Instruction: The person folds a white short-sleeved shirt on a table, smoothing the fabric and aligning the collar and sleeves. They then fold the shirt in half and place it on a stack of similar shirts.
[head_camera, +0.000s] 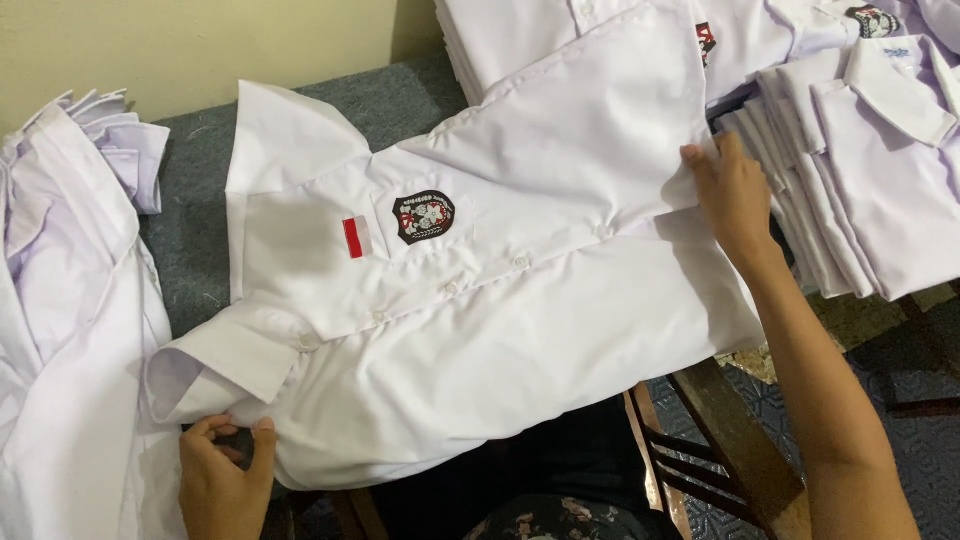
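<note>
A white button-up shirt (480, 330) lies spread across a grey padded surface (190, 250), collar to the left. It has a red-and-white patch and a dark round emblem (423, 216) on the chest pocket. My left hand (222, 470) pinches the shirt's shoulder edge near the collar at the lower left. My right hand (732, 195) grips the hem on the right, fingers closed over the fabric edge.
A loose heap of white shirts (60, 330) lies at the left. Stacks of folded white shirts (870, 170) stand at the right and along the back (560, 30). A wooden frame (730, 430) and patterned floor show below. A pale wall lies behind.
</note>
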